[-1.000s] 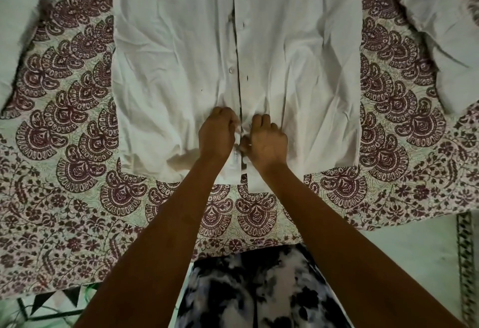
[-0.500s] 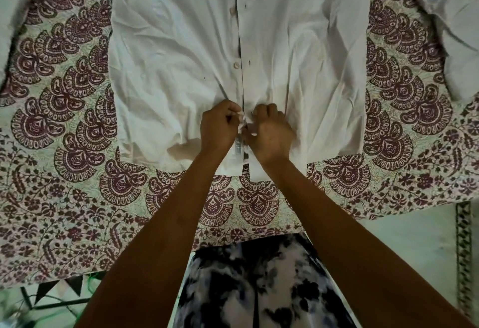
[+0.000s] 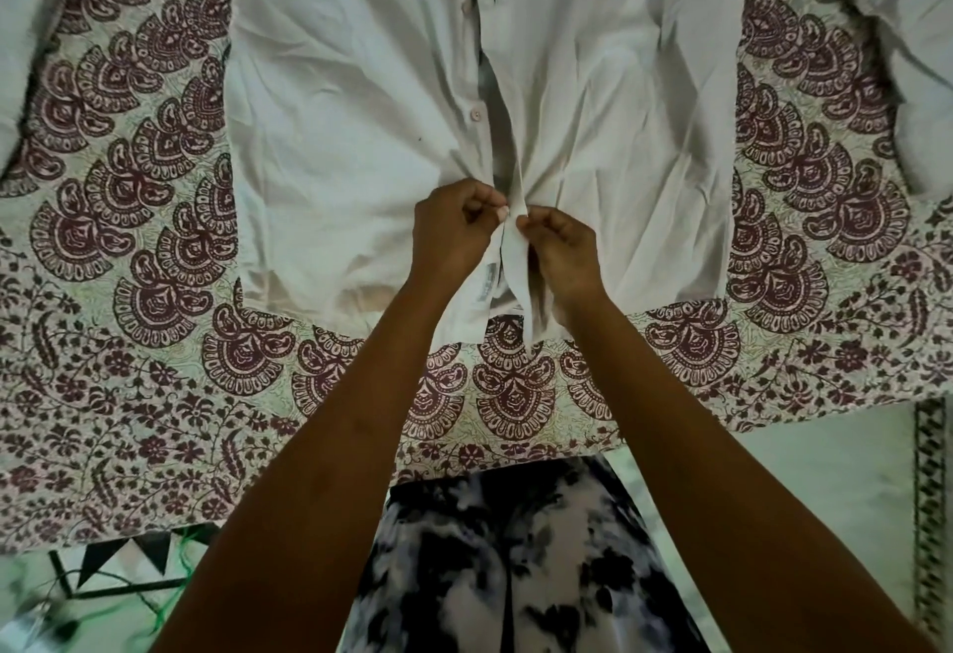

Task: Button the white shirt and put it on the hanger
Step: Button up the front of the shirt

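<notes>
We see a white shirt (image 3: 350, 100), plain and creased, spread across the upper centre of the frame, its buttons (image 3: 475, 114) a pale pinkish white along the placket. Beneath it lies a bedsheet (image 3: 129, 219) printed in maroon on cream: fan-shaped paisley motifs near the shirt, giving way to small flowers and trailing vines toward the lower left. At the bottom centre we note trousers (image 3: 515, 565) in a blotchy black-and-white tie-dye. The floor (image 3: 825, 487) at lower right reads pale green-white, edged by a dark patterned strip (image 3: 931, 497); black triangles (image 3: 129, 557) mark the lower left.
</notes>
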Motion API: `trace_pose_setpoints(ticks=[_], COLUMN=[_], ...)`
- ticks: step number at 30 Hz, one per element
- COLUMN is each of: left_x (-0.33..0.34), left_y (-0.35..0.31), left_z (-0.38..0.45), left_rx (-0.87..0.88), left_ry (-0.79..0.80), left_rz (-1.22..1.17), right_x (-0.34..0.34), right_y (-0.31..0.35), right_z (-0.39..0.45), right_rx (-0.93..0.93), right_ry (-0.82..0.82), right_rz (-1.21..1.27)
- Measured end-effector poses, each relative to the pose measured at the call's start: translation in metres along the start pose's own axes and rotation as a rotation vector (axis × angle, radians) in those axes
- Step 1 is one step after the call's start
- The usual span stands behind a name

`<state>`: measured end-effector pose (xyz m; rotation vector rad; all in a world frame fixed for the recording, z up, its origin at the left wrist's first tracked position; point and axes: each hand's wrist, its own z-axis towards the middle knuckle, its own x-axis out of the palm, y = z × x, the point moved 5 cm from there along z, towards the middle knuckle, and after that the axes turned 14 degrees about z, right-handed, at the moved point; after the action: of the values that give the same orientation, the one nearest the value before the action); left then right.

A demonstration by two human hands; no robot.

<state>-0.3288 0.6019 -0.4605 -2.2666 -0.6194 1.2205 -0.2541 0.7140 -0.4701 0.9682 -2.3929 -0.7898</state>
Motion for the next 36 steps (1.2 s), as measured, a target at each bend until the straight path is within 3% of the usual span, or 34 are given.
trace_pose_setpoints(ticks=[6,11,18,22,29,36], left_x=[-0.005,-0.002,-0.004,-0.008,0.000,0.007], left_y=[-0.002,0.003,0.004,0.004,0.014,0.020], left_z=[0.002,0.001,0.013,0.012,0.002,-0.004], left_rx=[-0.011,-0.113,-0.109,-0.182,-0.334,-0.428], left_ry=[0.032,0.054,0.215,0.150,0.117,0.091], left_rz=[0.060,-0.085,-0.080,-0.116,-0.322,-0.475], right_x=[-0.001,-0.004,-0.001,0.007,0.013,0.025], right_y=[-0.003,0.001,0.001,0.006,0.012,0.010], right_z=[0.002,0.006,0.010,0.016,0.012,-0.006], right_rx=[-0.035,-0.117,0.004,-0.041,-0.456,-0.694], right_ry=[-0.014,0.036,0.121,0.156,0.010,-0.092], right_rz=[-0.038,-0.156,-0.026,-0.114,-0.606,-0.688])
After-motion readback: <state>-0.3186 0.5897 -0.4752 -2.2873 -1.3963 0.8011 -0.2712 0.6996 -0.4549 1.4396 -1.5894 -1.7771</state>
